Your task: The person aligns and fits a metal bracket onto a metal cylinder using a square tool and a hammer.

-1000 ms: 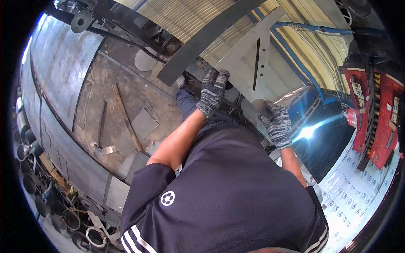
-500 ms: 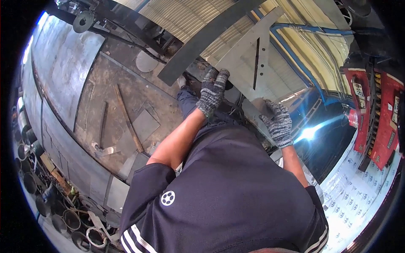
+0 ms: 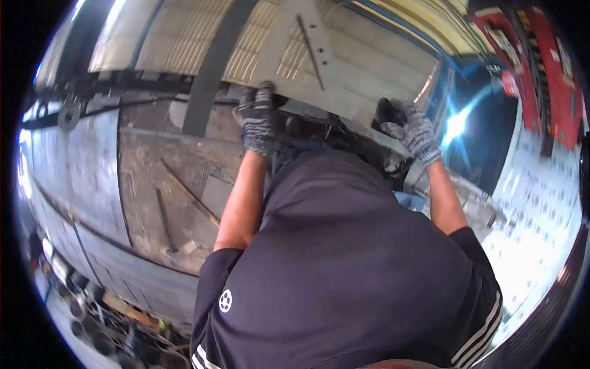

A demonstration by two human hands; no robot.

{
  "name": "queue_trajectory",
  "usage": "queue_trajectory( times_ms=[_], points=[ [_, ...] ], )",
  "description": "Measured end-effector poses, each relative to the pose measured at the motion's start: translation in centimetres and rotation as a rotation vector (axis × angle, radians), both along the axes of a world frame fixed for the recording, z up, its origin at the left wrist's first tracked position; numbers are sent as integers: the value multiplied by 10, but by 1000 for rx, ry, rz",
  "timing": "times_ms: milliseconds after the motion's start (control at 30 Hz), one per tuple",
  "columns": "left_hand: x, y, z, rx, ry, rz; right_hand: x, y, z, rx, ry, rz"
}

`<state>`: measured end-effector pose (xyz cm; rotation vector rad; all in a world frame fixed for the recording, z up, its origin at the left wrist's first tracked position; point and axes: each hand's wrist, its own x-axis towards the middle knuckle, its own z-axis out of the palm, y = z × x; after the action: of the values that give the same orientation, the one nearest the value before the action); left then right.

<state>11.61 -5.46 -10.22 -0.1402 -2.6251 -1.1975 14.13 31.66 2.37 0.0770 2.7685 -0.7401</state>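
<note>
A flat grey metal plate (image 3: 279, 61) with a long slot and several small holes is raised in front of me. My left hand (image 3: 258, 120), in a grey knitted glove, grips its lower left edge with the fingers bent over it. At the plate's lower right end is my right hand (image 3: 415, 132), gloved too, its fingers curled at the edge; the exact contact there is partly hidden. Left of the plate, a long dark metal strip (image 3: 212, 74) slants upward, apart from my left hand.
A wooden stick (image 3: 187, 190) and a thin dark bar (image 3: 165, 218) lie on the dirty floor, beside large metal sheets (image 3: 86, 178). Round pipe ends and scrap (image 3: 110, 326) line the lower left. Red panels (image 3: 541, 67) stand at upper right, near a bright light (image 3: 455, 127).
My view has turned, so the plate, strip and floor items appear shifted left and up. My hands look farther apart; both stay at the plate's lower edge.
</note>
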Motion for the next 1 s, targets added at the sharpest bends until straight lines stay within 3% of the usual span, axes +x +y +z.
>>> queue_trajectory(
  times_ms=[33, 67, 133, 233, 267, 333, 633, 733, 800, 833, 1000],
  points=[
    [-3, 2, 0, -4, -11, -9, 2, 1, -2, 88, 51, 133],
    [-6, 4, 9, 498, -203, 84, 5, -1, -3, 174, 98, 275],
    [-10, 7, 11, 985, -421, 167, 10, -13, 0, 175, 104, 269],
    [-11, 5, -3, 1148, -378, 249, 11, -32, -7, 91, 132, 255],
    [-8, -2, -6, 504, -142, 111, 14, -34, -15, 106, 180, 253],
    [-5, -5, -12, -147, 96, -33, 17, -35, -24, 135, 263, 244],
    [-6, -2, 7, -134, -12, 10, 21, -33, -40, 125, 319, 232],
    [-6, -3, 0, 82, -83, 46, 19, -32, -41, 107, 323, 243],
    [-5, -8, 2, -283, 28, -23, 19, -33, -41, 92, 318, 243],
    [-6, -8, 2, -284, 29, -22, 19, -33, -41, 89, 318, 241],
    [-6, -3, -6, -7, 8, -11, 18, -38, -29, 75, 269, 220]
  ],
)
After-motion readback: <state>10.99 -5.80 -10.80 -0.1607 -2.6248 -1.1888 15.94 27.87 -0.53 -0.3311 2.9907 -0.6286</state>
